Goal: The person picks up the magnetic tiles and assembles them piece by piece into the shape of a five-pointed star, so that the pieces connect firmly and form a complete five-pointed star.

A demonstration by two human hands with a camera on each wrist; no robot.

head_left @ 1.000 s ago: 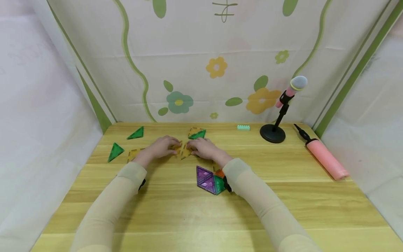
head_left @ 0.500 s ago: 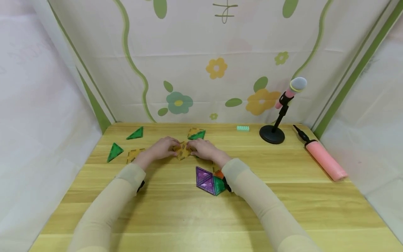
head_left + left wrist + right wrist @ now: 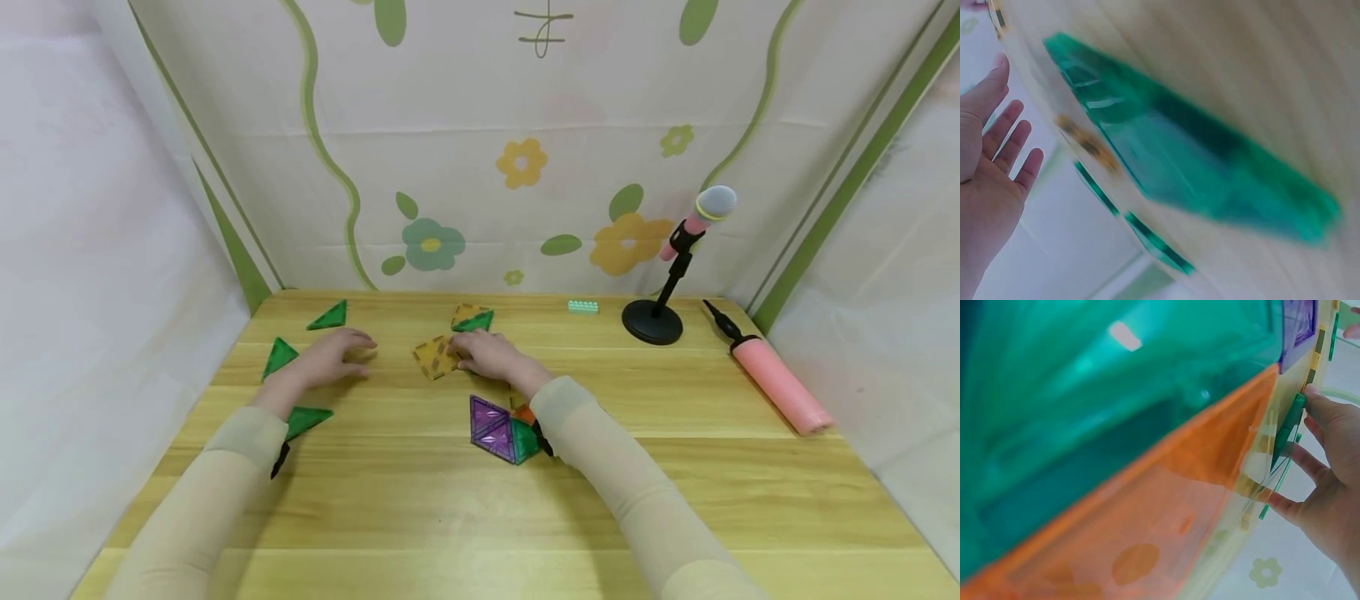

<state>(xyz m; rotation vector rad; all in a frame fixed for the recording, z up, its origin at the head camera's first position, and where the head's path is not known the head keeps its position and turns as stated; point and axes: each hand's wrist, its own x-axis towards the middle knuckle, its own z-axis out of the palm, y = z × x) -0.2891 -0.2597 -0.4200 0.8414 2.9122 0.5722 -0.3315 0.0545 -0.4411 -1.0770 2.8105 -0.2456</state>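
My left hand [image 3: 326,360] hovers above the table's left side, fingers loosely spread and holding nothing. Below its wrist lies a green triangular magnetic tile [image 3: 306,419], large and blurred in the left wrist view. A second green triangle [image 3: 280,357] is beside the forearm, and a third [image 3: 331,315] lies farther back. With thumb and fingertips, my right hand [image 3: 489,354] holds the right part of a yellow magnetic tile shape [image 3: 432,357] flat on the table. Some of that shape is hidden under the fingers. In the right wrist view, a green tile [image 3: 1288,431] shows near the thumb.
Purple triangles [image 3: 489,421], a teal tile [image 3: 524,442] and an orange tile [image 3: 524,414] lie by my right wrist. Behind the hand are a yellow tile [image 3: 465,311] and a green triangle [image 3: 476,322]. A microphone stand [image 3: 653,322] and pink pump [image 3: 780,385] stand right.
The two yellow pieces have come together into one shape. My left hand has let go and moved left, over toward the green triangles. My right hand has stayed in place.
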